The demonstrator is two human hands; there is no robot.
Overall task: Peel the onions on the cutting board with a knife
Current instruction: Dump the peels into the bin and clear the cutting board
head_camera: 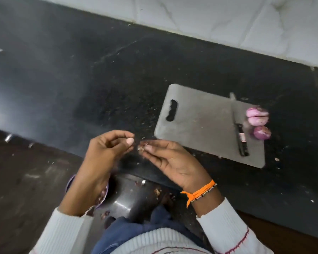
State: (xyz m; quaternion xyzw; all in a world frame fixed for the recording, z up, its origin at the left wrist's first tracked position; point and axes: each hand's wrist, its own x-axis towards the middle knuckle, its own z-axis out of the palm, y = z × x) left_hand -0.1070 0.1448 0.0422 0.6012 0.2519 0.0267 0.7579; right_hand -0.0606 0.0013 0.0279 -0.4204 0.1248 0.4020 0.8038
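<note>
three peeled onions (257, 121) resting at the far right edge of the grey cutting board (200, 125), pale pink-purple, smooth and glossy, two touching and a third just beside them. likely light and firm, but slick once bare, so best taken across the round middle between thumb and fingers, not by the tapering ends. knife (240, 133) lying flat on the board just left of the onions, thin blade toward the wall, black ribbed handle toward the near edge; handle the safe place to take hold. board flat, stiff, matte, with a wavy slot handle at its left end, set on a black speckled stone tabletop (99, 79) littered with dry flecks.

both hands together over the tabletop's near edge, away from the board: left hand (108, 151) with thumb and fingers pinched, right hand (173, 160) with fingers fairly straight, a papery brown scrap of skin (141, 147) between the fingertips of both. probably brittle and feather-light, prone to cling. metal bin (134, 197) below, holding similar scraps.
</note>
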